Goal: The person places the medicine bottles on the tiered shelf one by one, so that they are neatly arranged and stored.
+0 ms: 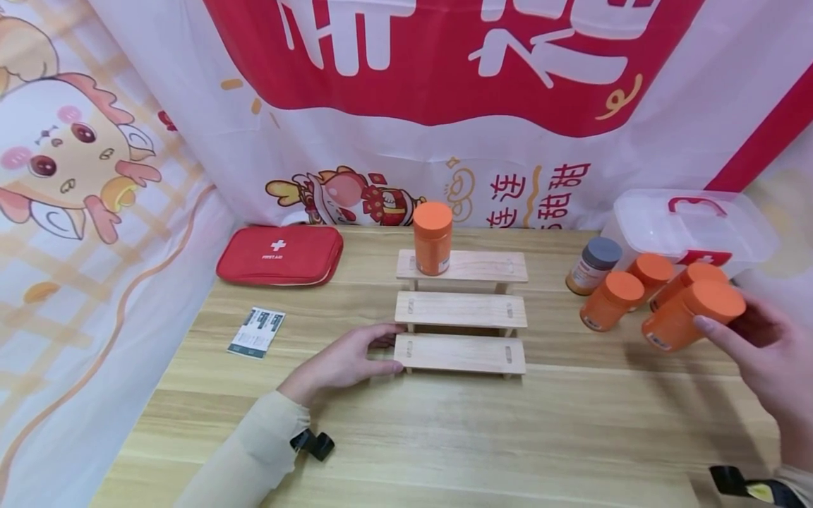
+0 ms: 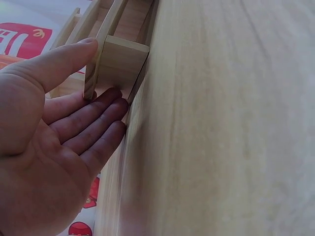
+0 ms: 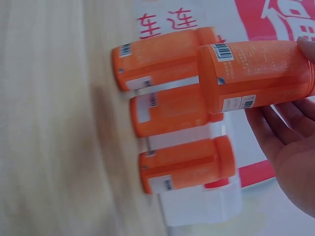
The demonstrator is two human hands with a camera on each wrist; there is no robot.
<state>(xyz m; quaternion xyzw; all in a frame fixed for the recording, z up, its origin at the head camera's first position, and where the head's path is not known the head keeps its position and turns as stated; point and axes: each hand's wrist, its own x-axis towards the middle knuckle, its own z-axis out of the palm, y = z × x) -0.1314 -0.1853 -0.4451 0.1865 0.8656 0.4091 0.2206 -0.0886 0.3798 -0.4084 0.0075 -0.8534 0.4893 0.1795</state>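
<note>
My left hand (image 1: 349, 358) holds the left end of a three-tier wooden step rack (image 1: 460, 353) at its lowest plank, thumb and fingers at opposite edges. The left wrist view shows that thumb (image 2: 81, 51) against the plank. At right, my right hand (image 1: 765, 346) grips an orange bottle (image 1: 676, 324) near its lid, raised off the table and tilted. Beside it stand three more orange bottles, the nearest one (image 1: 603, 308) leftmost; they line up below the held bottle (image 3: 261, 71) in the right wrist view. One orange bottle (image 1: 433, 243) stands on the rack's top tier.
A grey-lidded bottle (image 1: 591, 271) stands left of the orange group. Behind them sits a clear plastic box (image 1: 686, 219) with a red handle. A red first aid pouch (image 1: 279, 255) and a printed card (image 1: 257, 331) lie at left. A printed cloth (image 1: 381, 141) hangs behind the table.
</note>
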